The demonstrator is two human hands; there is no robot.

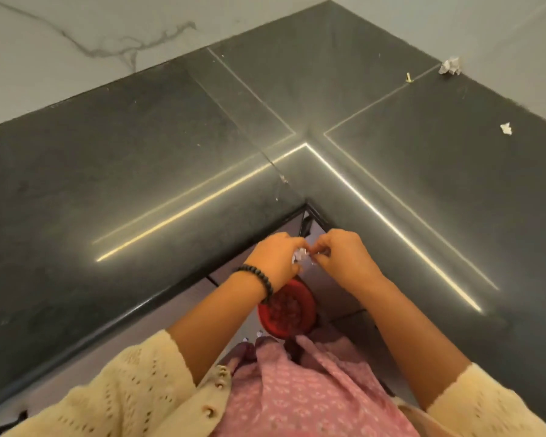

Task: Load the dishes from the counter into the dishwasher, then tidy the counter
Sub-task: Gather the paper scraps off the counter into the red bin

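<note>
Dark stone fills most of the view, an L-shaped table in a corner with pale marbled wall behind it. At its inner corner both hands meet above the gap. The fingers of the right hand are curled and pinch a small bit of crumpled paper, while the left hand, a dark bead bracelet on its wrist, cups and grips the same white scraps. Below them on the floor stands a red bin, directly under the hands.

No dishes show on the table, so the loading seems finished and the tidying is under way. Left to clear, by my reading: a crumpled paper wad against the far right wall, a smaller white scrap nearer, and a tiny yellow bit on the seam, all well apart from the hands. The dishwasher is not in view.

No brand, label or writing can be read anywhere.
</note>
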